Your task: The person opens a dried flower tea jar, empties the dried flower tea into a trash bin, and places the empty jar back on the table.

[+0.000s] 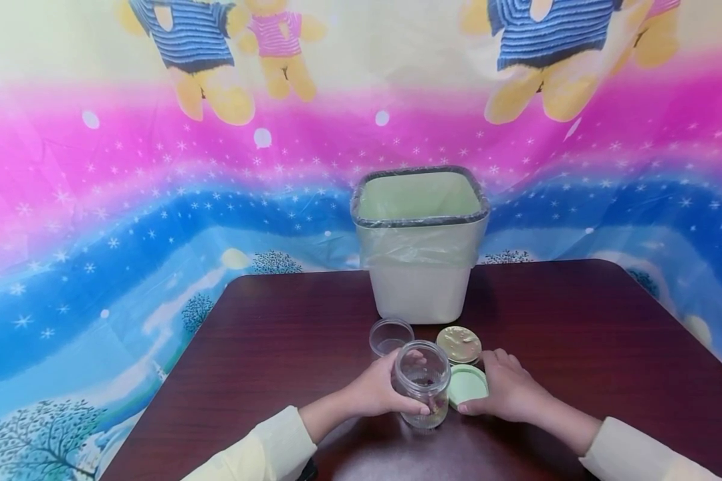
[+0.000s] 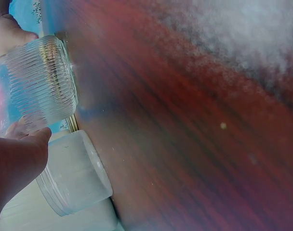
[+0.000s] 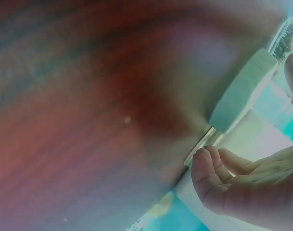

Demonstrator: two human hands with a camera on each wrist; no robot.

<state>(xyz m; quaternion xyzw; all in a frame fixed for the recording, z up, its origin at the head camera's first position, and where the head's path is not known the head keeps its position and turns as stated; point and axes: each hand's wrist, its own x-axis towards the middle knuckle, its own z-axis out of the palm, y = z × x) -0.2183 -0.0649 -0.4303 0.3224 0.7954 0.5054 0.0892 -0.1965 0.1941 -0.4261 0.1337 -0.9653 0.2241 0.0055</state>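
Observation:
My left hand grips a ribbed clear glass jar between thumb and fingers; the jar stands upright with its mouth uncovered. Through its ribbed wall in the left wrist view, brownish specks show low in the glass jar. Right of it lies a pale green round lid. My right hand is spread around the lid's right side, with thumb and loosely bent fingers apart. In the right wrist view a gap shows between these fingers and the green lid. Behind it lies a gold, crinkled round lid.
A clear open container stands behind my left hand. Farther back is a pale bin lined with a clear bag. The dark red-brown table reaches a patterned cloth backdrop.

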